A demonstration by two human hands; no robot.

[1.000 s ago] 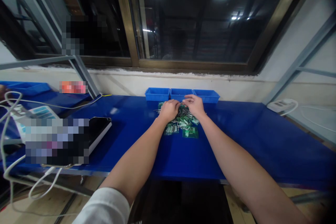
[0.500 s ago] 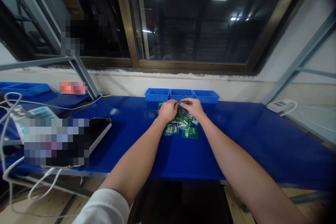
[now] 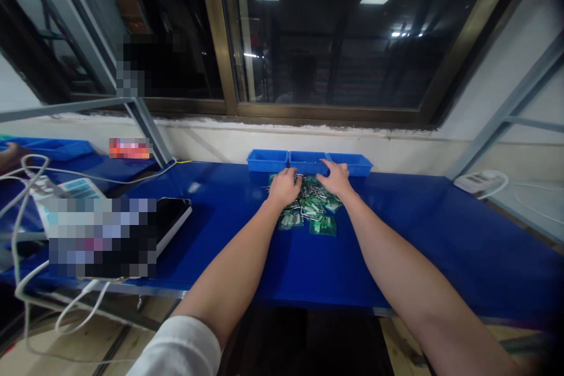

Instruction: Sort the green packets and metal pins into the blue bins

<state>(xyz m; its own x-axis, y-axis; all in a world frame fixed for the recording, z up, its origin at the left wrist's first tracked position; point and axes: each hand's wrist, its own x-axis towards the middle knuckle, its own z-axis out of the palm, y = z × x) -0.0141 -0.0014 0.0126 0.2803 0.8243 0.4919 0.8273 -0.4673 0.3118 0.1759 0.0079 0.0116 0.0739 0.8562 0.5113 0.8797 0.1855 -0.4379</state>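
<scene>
On the blue table a heap of small green-and-clear packets and thin metal pins (image 3: 312, 207) lies in front of me. My left hand (image 3: 284, 188) rests at the heap's left side, its fingers bent down and closed; whatever is between them is too small to make out. Above the heap's right side is my right hand (image 3: 338, 180), open, with thumb and forefinger spread apart and nothing visible between them. Its fingertips are close to the front of the middle blue bin (image 3: 304, 158).
Beside the middle bin stand a left blue bin (image 3: 267, 160) and a right blue bin (image 3: 355, 164), against the wall. A dark-screened device (image 3: 173, 214) with white cables lies to my left. A power strip (image 3: 478, 180) sits at right. Another person's hand (image 3: 13, 157) shows at far left.
My hands were close together over the heap, fingertips nearly meeting. Now they are apart: my right hand has moved right and its fingers have opened. The view has shifted slightly.
</scene>
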